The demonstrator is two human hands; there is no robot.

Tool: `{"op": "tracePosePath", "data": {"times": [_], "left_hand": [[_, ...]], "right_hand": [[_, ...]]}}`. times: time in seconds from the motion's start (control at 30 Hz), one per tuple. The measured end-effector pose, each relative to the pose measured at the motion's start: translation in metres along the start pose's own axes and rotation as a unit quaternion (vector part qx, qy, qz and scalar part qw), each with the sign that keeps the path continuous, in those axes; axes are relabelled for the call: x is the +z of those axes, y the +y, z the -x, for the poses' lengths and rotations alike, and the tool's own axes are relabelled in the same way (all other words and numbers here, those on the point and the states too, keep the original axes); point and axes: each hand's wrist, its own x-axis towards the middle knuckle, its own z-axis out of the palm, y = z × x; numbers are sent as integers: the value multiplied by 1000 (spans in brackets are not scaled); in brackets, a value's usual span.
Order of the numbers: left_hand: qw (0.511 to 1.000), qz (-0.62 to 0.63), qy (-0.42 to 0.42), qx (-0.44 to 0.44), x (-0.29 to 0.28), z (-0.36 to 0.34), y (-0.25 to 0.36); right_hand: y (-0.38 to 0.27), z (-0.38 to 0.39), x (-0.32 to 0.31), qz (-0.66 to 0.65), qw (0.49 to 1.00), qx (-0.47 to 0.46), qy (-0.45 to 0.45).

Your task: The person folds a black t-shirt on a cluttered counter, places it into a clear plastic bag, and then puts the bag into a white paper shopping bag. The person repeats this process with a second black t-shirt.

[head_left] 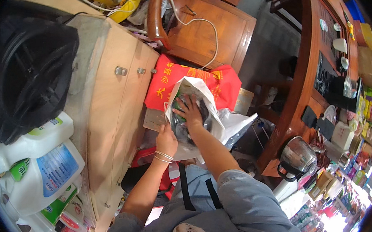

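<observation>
A white bag (218, 119) stands with its mouth open toward me, in front of a red bag (158, 80) with yellow printing. Inside the white bag lies dark stuff under clear plastic (183, 131), with some green showing; its kind I cannot make out. My right hand (189, 112) reaches into the mouth, fingers spread and palm down on this plastic. At the near left edge of the bag, my left hand (166, 137) pinches the rim. Its fingertips are partly hidden by the bag.
Drawers (115, 82) flank the left side, with white jugs (48, 172) and a black fan-like appliance (28, 78) on top. A wooden chair (212, 29) stands beyond the bags, a cable across it. At right, a wooden table (279, 125) bears a glass pot (299, 156).
</observation>
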Motion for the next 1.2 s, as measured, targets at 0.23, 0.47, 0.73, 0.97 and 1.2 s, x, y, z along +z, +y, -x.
{"op": "tracePosePath", "data": {"times": [0.23, 0.47, 0.73, 0.97, 1.2], "left_hand": [[998, -54, -14, 31, -5, -1, 8], [992, -57, 111, 7, -33, 6, 17], [928, 10, -28, 370, 49, 30, 138], [886, -327, 15, 330, 94, 29, 177], [946, 22, -91, 311, 68, 76, 175]], "right_hand": [[-29, -12, -26, -100, 987, 64, 112], [1, 172, -45, -504, 683, 105, 517], [-57, 267, 72, -721, 519, 347, 300], [-104, 331, 114, -812, 426, 343, 204], [-121, 370, 151, -807, 409, 361, 228]]}}
